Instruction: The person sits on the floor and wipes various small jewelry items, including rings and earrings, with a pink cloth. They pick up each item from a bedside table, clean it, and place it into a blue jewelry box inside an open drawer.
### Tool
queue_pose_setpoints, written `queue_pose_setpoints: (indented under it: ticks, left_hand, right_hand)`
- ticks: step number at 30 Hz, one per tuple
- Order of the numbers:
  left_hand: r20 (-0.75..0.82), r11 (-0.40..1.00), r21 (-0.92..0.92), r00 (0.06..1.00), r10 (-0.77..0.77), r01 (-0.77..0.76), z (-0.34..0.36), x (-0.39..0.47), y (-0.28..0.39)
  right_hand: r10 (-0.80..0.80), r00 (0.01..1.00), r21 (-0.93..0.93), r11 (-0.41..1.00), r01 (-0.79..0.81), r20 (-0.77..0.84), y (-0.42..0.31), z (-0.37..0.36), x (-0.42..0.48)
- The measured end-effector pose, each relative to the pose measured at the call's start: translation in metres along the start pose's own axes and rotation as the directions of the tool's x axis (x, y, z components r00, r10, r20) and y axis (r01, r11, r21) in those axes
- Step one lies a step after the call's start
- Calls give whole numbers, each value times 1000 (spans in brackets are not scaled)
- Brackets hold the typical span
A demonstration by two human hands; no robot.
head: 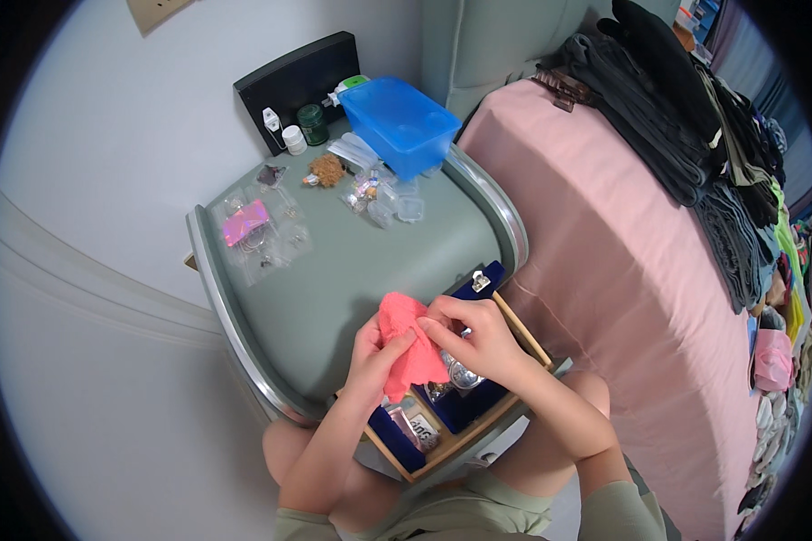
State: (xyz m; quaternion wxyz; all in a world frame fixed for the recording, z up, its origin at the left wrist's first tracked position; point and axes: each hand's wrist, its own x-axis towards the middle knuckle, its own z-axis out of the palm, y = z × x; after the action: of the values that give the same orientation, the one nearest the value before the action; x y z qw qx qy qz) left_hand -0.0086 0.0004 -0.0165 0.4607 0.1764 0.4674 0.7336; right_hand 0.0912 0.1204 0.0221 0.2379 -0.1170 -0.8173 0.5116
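Observation:
A coral-pink fluffy cloth (406, 362) is bunched up over the open wooden drawer (461, 443). My left hand (372, 355) grips its left side, thumb laid across the front. At the cloth's upper right, my right hand (477, 335) pinches with thumb and fingertips; whether a small thing lies in the fold is hidden. Below the hands, dark blue velvet inserts (461, 408) line the drawer. Silvery jewellery (461, 375) in clear wrapping shows under my right hand. A small packet with printing (422, 430) lies in the front left compartment. On the drawer's far insert sits a silvery piece (480, 281).
The grey-green nightstand top (352, 270) holds small clear bags (271, 243), a pink iridescent pouch (245, 223), a brown furry ball (327, 170), small clear cases (409, 209), a blue plastic bin (402, 125) and a green jar (312, 125). A pink-covered bed (622, 270) with folded clothes (656, 128) stands right.

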Motion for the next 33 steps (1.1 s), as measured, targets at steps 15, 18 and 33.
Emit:
queue_pose_setpoints:
  ticks: [15, 18, 33]
  left_hand:
    - [70, 996, -94, 998, -2, 9, -6, -1, 2]
    - [91, 996, -63, 994, 68, -62, -1, 0, 8]
    - [84, 919, -370, 990, -112, 136, -17, -4, -7]
  right_hand:
    - [272, 931, 613, 701, -364, 242, -3, -3, -7]
    - [299, 931, 662, 657, -361, 212, -5, 0, -8]
    - [-44, 966, 167, 986, 1, 255, -5, 5, -15]
